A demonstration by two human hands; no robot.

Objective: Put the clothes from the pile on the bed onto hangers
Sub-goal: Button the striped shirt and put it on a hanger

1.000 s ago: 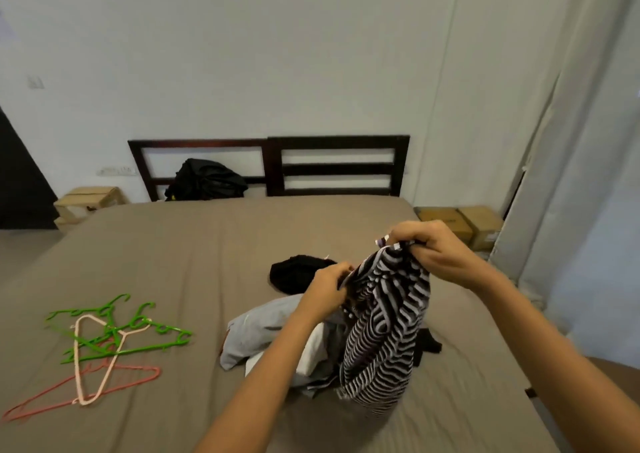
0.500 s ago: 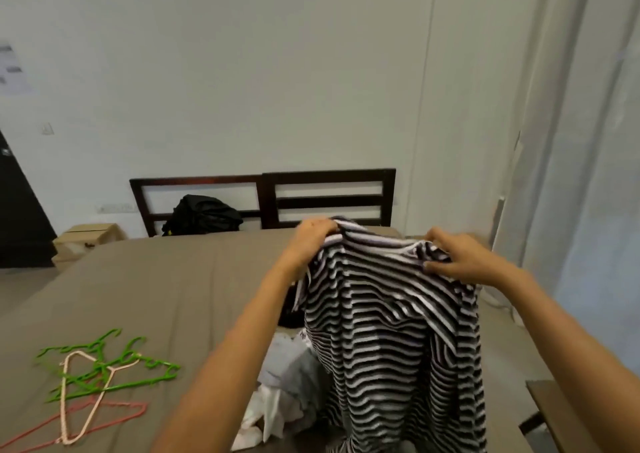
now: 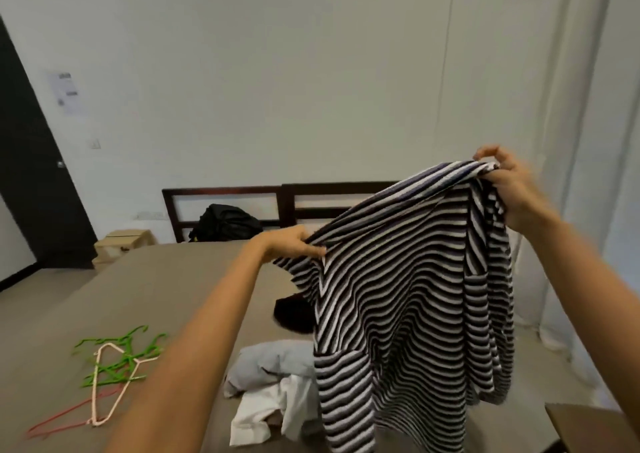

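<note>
The shirt (image 3: pixel 408 296) was striped all over in black and white, the bands slanting across its upper part and running level on the lower panel. The bed sheet (image 3: pixel 156 286) was a plain greyish brown. On it lay bright green hangers (image 3: pixel 117 352), a pale pink hanger (image 3: pixel 104 383) and a red hanger (image 3: pixel 62 414). The pile held a black garment (image 3: pixel 292 314), a light grey garment (image 3: pixel 273 362) and a white garment (image 3: pixel 270 414). The headboard (image 3: pixel 221 192) was dark brown, the bag (image 3: pixel 225 224) black, the wall (image 3: pixel 277 71) plain white, the door (image 3: pixel 31 192) black, the curtain (image 3: pixel 606 106) white, and the box (image 3: pixel 124 241) light tan.
</note>
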